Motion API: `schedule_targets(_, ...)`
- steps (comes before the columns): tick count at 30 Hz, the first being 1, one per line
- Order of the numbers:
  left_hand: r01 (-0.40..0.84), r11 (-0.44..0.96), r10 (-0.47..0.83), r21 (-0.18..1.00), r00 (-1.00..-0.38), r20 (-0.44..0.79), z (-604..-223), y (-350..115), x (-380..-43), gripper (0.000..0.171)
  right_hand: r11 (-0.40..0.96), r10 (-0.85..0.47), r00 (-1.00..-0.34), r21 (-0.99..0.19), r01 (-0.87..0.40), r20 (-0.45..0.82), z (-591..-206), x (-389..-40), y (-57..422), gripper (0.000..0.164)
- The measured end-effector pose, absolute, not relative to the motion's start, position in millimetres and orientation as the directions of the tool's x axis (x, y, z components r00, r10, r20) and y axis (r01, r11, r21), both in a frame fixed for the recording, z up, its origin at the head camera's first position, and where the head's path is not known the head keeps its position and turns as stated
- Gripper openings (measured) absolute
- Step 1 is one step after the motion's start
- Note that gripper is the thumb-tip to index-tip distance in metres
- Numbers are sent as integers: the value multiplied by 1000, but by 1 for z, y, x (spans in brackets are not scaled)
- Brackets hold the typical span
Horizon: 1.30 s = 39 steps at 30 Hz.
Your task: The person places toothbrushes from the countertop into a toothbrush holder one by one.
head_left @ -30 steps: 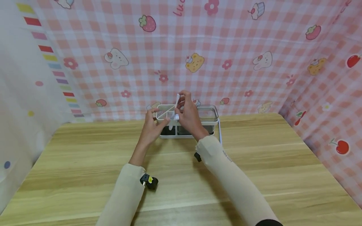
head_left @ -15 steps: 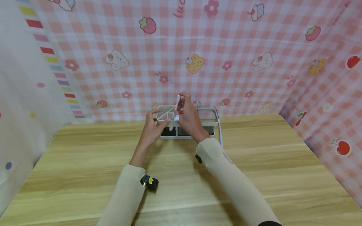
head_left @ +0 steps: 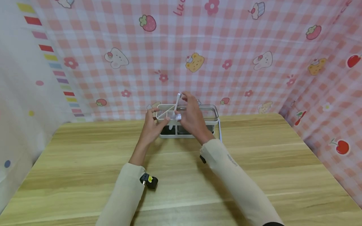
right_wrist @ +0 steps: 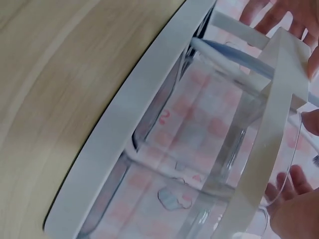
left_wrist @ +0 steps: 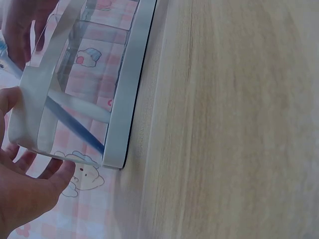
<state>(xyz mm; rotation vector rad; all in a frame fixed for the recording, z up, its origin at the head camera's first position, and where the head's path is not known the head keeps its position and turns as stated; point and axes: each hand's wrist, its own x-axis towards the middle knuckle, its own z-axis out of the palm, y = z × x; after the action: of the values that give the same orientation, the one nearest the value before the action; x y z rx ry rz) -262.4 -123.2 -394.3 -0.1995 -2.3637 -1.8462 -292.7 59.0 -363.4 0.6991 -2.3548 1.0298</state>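
A white toothbrush holder [head_left: 183,136] with clear cups stands at the back of the table. My left hand [head_left: 151,127] grips its left end, thumb at the front of the top rim and fingers round the end. One toothbrush [head_left: 177,101] leans up from the divided left section. A second brush head [head_left: 178,117] with pale purple bristles shows lower, near my right thumb. In the left wrist view a blue handle [left_wrist: 75,125] slants down inside the holder. My right hand [head_left: 193,116] is beside the brushes, fingers apart and loosely bent; some fingertips are hidden.
A clear cup [head_left: 208,113] sits in the holder's right section. A thin pale strip [head_left: 220,131] hangs at its right end. The wooden table [head_left: 181,185] extends in front, and a pink checked cloth [head_left: 135,78] hangs close behind.
My right hand has shifted slightly right, its upper fingers coming away from the upright toothbrush. The left hand stays on the holder, which has not moved.
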Motion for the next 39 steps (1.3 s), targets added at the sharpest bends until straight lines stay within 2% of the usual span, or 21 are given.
schedule_targets(7, 173, 241, 21, 955, -985, 174, -393, -124, -263, 69, 684, -301, -714, -378, -624, 633, -363, -291, 71, 79)
schedule_targets(12, 164, 247, 21, 955, -986, 164, -393, -124, -264, 69, 710, -307, -662, -298, -638, 684, -364, -291, 81, 74)
schedule_targets(22, 160, 248, 24, 955, -987, 159, -396, -121, -262, 69, 755, -264, -635, -254, -604, 726, -365, -288, 103, 64)
schedule_targets(27, 148, 245, 26, 958, -989, 146, -400, -120, -260, 69, 802, -248, -671, -241, -547, 699, -372, -287, 112, 62)
schedule_targets(34, 167, 242, 17, 956, -986, 168, -398, -122, -261, 67, 888, -195, -806, -249, -387, 559, -370, -289, 121, 66)
schedule_targets(39, 171, 254, 21, 952, -985, 171, -395, -124, -263, 68, 905, -169, -848, -261, -335, 503, -365, -289, 128, 69)
